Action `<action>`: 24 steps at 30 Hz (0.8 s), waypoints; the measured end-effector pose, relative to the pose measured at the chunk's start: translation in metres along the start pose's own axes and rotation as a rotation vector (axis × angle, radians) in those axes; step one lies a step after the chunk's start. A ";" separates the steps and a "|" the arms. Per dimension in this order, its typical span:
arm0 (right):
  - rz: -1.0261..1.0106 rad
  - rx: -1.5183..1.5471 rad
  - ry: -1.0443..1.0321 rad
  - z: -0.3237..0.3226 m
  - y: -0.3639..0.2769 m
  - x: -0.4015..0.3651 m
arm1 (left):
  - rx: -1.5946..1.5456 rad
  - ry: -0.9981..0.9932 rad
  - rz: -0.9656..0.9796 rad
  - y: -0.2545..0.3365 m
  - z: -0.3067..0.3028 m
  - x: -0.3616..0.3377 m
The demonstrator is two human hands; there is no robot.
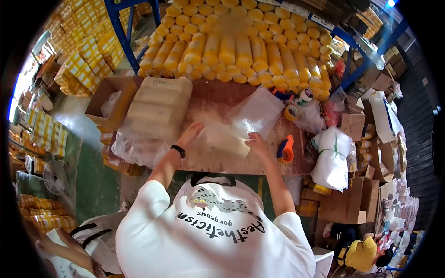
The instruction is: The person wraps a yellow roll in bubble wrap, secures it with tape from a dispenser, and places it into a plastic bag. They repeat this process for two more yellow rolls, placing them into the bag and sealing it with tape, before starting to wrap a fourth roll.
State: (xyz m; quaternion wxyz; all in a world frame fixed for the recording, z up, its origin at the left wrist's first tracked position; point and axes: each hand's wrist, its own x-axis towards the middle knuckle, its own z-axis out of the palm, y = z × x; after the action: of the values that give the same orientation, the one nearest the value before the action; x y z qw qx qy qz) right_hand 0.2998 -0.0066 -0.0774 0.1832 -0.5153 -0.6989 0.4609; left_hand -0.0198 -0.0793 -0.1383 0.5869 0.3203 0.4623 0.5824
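A clear plastic bag or sheet lies on the reddish-brown table. By its lower edge is my right hand, its fingertips at the plastic; whether they pinch it is too blurred to tell. A pale flat piece rests between my hands. My left hand, with a black band at the wrist, has its fingers spread over the table beside this piece. Left of that hand sits a wrapped beige package. An orange and blue tape dispenser lies right of my right hand.
Yellow rolls are stacked behind the table. An open cardboard box and plastic wrap are at the left. Tape rolls and a white bundle stand right. Other people are at lower right and lower left.
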 end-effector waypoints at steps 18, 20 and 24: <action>-0.720 -0.689 -0.246 0.031 -0.006 -0.053 | 1.284 0.041 0.652 0.048 -0.012 -0.102; -0.693 -0.723 -0.125 0.043 0.034 -0.053 | 1.489 -0.154 0.629 0.041 0.002 -0.118; -0.468 -0.597 -0.092 0.042 0.045 -0.038 | 1.763 -0.171 0.575 0.013 0.003 -0.115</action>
State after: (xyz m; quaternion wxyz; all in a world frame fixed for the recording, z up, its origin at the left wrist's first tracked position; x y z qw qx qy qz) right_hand 0.3092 -0.0580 -0.1284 0.0939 -0.3514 -0.9086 0.2053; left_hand -0.0096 -0.1897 -0.1062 -0.0033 0.7944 0.5958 0.1186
